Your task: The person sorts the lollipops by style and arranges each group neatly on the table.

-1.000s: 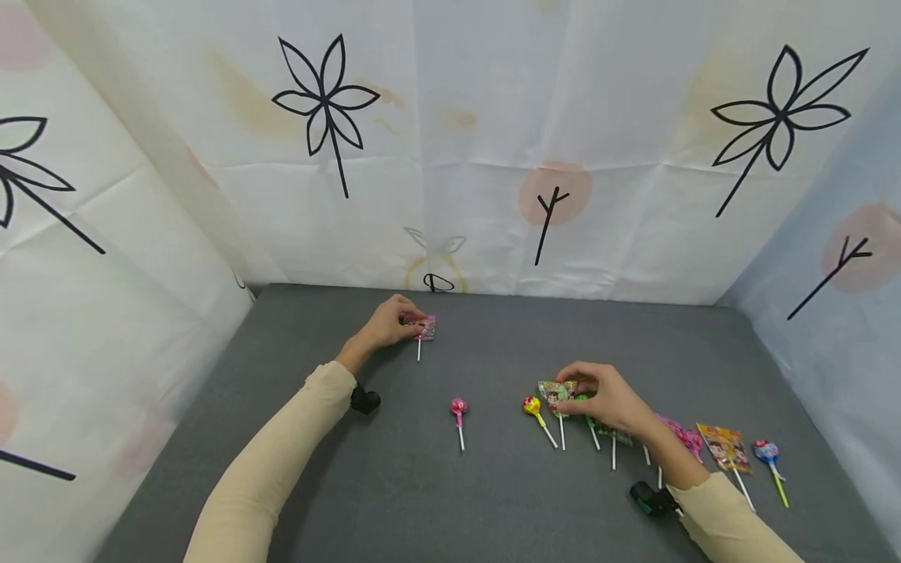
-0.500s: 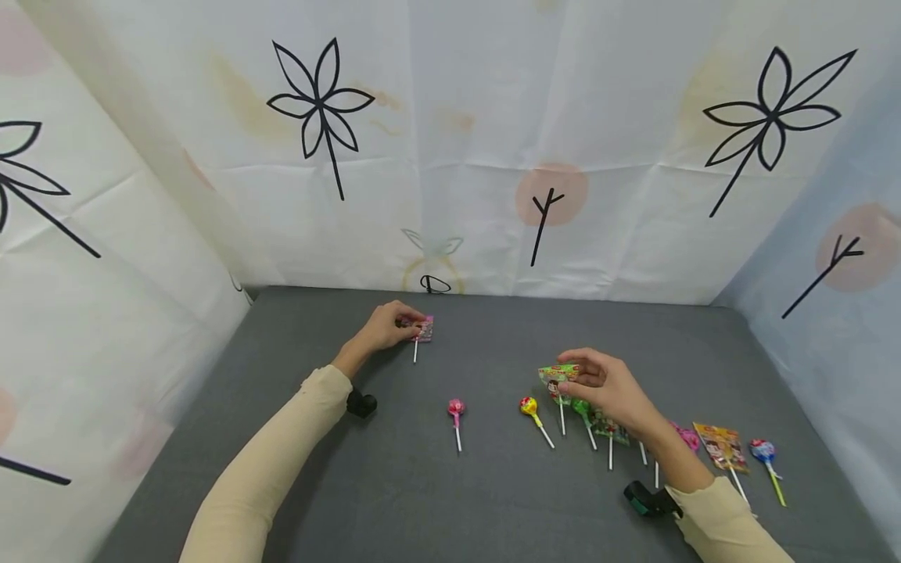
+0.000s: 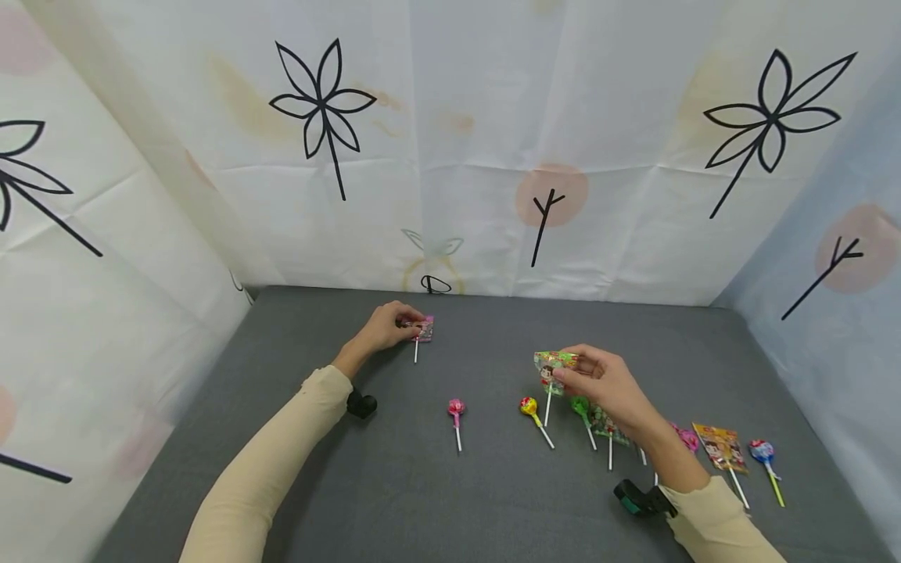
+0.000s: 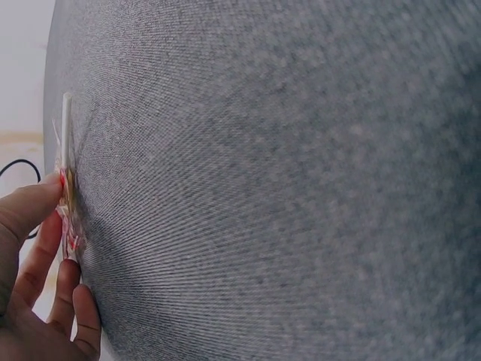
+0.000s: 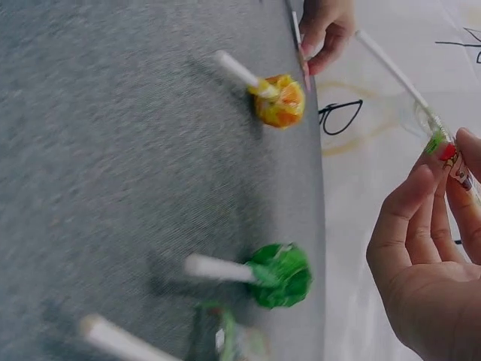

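At the back of the grey table my left hand (image 3: 383, 326) pinches a lollipop in a flat pink wrapper (image 3: 425, 329), its white stick pointing toward me. Thumb and fingertips grip that wrapper close over the cloth in the left wrist view. My right hand (image 3: 611, 385) holds a lollipop in a flat green wrapper (image 3: 546, 369) by the wrapper's right side, raised above the table in the right wrist view. Near it lie a yellow round lollipop (image 3: 529, 406) and a green round lollipop (image 3: 580, 406). A pink round lollipop (image 3: 456, 407) lies alone between the two hands.
To the right lie another green-wrapped lollipop (image 3: 607, 424), partly covered pink ones (image 3: 687, 438), an orange-wrapped lollipop (image 3: 721, 446) and a blue round one (image 3: 762, 450). White printed curtains (image 3: 464, 156) stand behind the grey table (image 3: 394, 485) and at its sides.
My right hand has lifted the green-wrapped lollipop off the row and moved it away from me and slightly left. The left hand stays on the pink-wrapped one.
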A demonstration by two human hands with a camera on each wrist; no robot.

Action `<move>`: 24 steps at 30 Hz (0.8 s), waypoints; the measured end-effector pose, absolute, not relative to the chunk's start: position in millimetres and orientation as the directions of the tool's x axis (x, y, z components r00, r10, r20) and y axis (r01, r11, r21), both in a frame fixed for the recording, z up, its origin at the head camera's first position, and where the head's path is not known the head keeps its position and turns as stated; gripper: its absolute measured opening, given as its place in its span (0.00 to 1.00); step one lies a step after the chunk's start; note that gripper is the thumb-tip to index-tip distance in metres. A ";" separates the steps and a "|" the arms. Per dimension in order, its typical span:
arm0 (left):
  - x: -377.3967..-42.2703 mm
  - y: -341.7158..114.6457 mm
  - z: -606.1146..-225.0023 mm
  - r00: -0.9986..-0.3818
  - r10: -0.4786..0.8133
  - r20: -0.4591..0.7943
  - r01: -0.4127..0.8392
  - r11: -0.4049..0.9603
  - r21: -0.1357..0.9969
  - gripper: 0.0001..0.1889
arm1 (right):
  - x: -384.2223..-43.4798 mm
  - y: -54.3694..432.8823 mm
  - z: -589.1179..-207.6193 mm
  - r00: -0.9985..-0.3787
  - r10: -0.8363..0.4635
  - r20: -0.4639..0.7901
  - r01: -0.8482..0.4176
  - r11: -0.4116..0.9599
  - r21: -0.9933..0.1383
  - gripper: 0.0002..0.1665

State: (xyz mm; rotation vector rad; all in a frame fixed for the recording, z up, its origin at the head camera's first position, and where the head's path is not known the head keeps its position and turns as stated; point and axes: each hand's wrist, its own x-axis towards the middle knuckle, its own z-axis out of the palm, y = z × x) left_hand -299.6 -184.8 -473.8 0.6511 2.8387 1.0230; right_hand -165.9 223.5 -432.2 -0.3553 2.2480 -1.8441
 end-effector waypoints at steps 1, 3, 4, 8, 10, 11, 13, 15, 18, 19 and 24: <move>-299.8 -185.1 -473.9 -0.910 0.405 0.090 0.369 0.693 0.620 0.13 | -166.7 221.6 -430.5 -0.948 -0.319 -0.007 -0.055 0.187 -0.981 0.24; -300.2 -185.5 -473.8 -0.911 0.401 0.093 0.369 0.695 0.616 0.13 | -167.9 217.7 -427.2 -0.946 -0.325 -0.002 -0.061 0.182 -0.981 0.25; -300.3 -185.6 -474.1 -0.911 0.401 0.096 0.372 0.696 0.614 0.13 | -168.6 215.7 -425.8 -0.945 -0.328 0.001 -0.063 0.179 -0.982 0.25; -300.3 -185.4 -474.3 -0.913 0.395 0.102 0.373 0.706 0.602 0.13 | -170.3 208.0 -420.5 -0.941 -0.338 0.006 -0.068 0.172 -0.983 0.26; -300.0 -185.1 -474.4 -0.913 0.393 0.105 0.374 0.710 0.597 0.13 | -171.6 203.9 -419.0 -0.940 -0.340 0.006 -0.066 0.166 -0.984 0.26; -299.7 -184.9 -474.3 -0.914 0.392 0.105 0.374 0.711 0.596 0.13 | -172.1 201.9 -418.4 -0.940 -0.341 0.005 -0.064 0.161 -0.985 0.26; -299.3 -184.6 -474.4 -0.914 0.393 0.104 0.373 0.711 0.596 0.14 | -173.7 198.0 -418.1 -0.939 -0.345 0.003 -0.059 0.153 -0.987 0.25; -298.9 -184.3 -474.5 -0.915 0.392 0.099 0.369 0.710 0.599 0.14 | -175.5 194.0 -418.1 -0.937 -0.349 -0.003 -0.051 0.144 -0.988 0.25; -298.2 -184.2 -474.2 -0.918 0.385 0.091 0.359 0.713 0.602 0.14 | -178.4 188.5 -417.7 -0.935 -0.355 -0.011 -0.041 0.139 -0.989 0.25; -297.8 -184.3 -473.8 -0.920 0.382 0.090 0.356 0.715 0.602 0.14 | -179.5 186.6 -417.5 -0.935 -0.354 -0.013 -0.038 0.138 -0.990 0.25; -296.9 -183.4 -472.8 -0.921 0.379 0.086 0.351 0.714 0.605 0.14 | -184.6 179.4 -418.1 -0.934 -0.358 0.002 -0.049 0.122 -0.991 0.26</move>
